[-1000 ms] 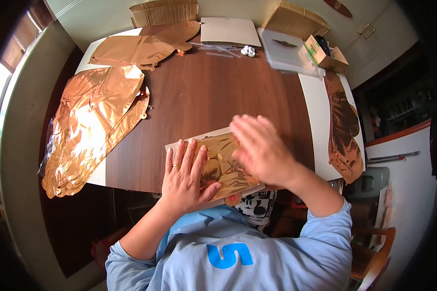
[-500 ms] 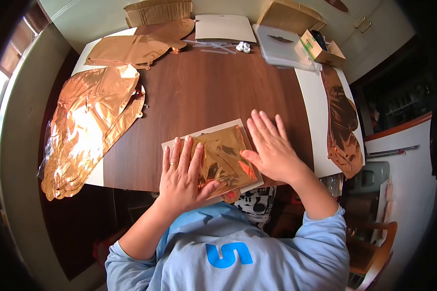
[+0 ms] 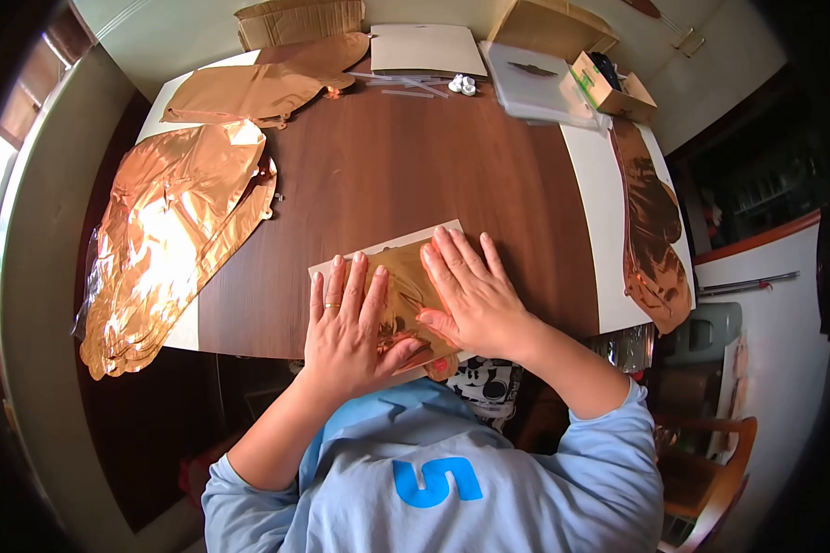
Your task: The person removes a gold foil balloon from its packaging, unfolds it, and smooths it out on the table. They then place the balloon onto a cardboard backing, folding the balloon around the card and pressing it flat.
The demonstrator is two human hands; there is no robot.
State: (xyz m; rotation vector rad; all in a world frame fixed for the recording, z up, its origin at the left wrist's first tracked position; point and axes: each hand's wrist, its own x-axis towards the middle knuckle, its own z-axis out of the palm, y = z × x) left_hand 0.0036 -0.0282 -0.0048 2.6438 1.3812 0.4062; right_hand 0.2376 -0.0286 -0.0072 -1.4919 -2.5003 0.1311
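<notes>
A folded copper-coloured foil sheet [image 3: 398, 288] lies on a pale card [image 3: 387, 247] at the table's front edge. My left hand [image 3: 349, 318] rests flat on the left part of the foil and card, fingers stretched out, a ring on one finger. My right hand [image 3: 475, 300] lies flat over the right part of the foil, its fingers extended and slightly apart. Both thumbs point toward each other across the foil. The right hand hides the right side of the foil and most of the card there.
Shiny copper foil pieces [image 3: 166, 240] cover the table's left side, with flatter ones [image 3: 240, 94] behind. A white board [image 3: 429, 51], clear strips [image 3: 406, 85], small white items [image 3: 462, 85], a plastic box [image 3: 539, 83] and an open carton [image 3: 615, 89] stand behind. Another foil [image 3: 650, 226] hangs right.
My right hand has moved left, from the right edge of the card onto the foil. My left hand has stayed in nearly the same place.
</notes>
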